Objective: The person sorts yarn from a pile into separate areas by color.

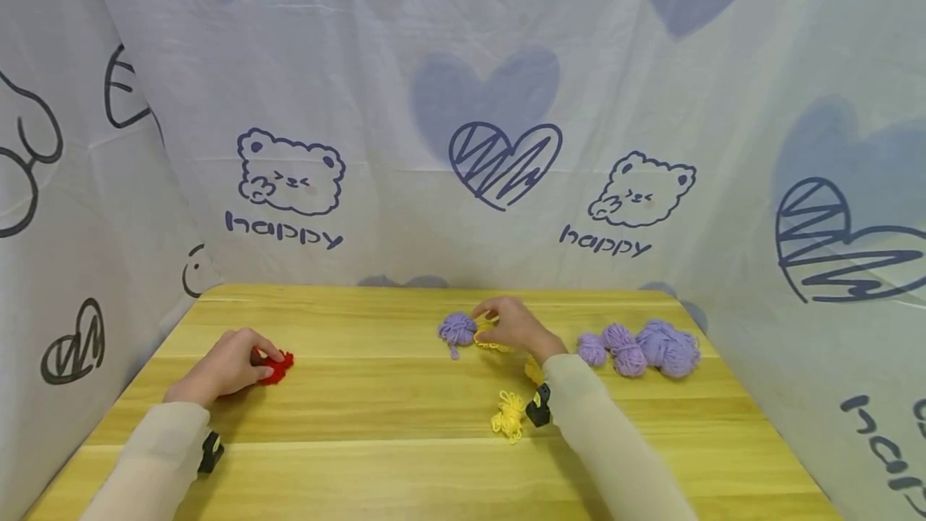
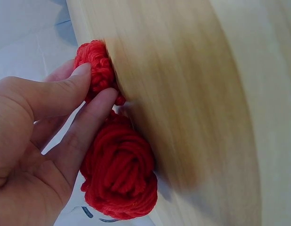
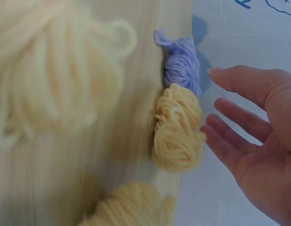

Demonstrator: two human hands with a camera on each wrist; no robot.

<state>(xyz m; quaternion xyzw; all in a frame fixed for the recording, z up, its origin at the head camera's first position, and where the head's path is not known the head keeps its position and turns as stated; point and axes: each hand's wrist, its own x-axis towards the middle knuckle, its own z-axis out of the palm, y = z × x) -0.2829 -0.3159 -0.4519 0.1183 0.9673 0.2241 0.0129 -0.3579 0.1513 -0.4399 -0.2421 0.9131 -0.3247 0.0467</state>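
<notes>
On the pale wood-grain counter (image 1: pixel 405 392), the left hand (image 1: pixel 224 367) pinches fuzzy red yarn (image 2: pixel 119 176), a soft wound ball, near the left edge. The right hand (image 1: pixel 510 324) hangs open with relaxed fingers just beside a coiled yellow yarn bundle (image 3: pixel 178 134) and a lilac yarn ball (image 1: pixel 456 329) toward the far edge. More lilac balls (image 1: pixel 644 348) cluster near the right edge.

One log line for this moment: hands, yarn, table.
left hand: grips red yarn | right hand: open beside yellow yarn ball, purple ball next to it | table: four purple balls right
</notes>
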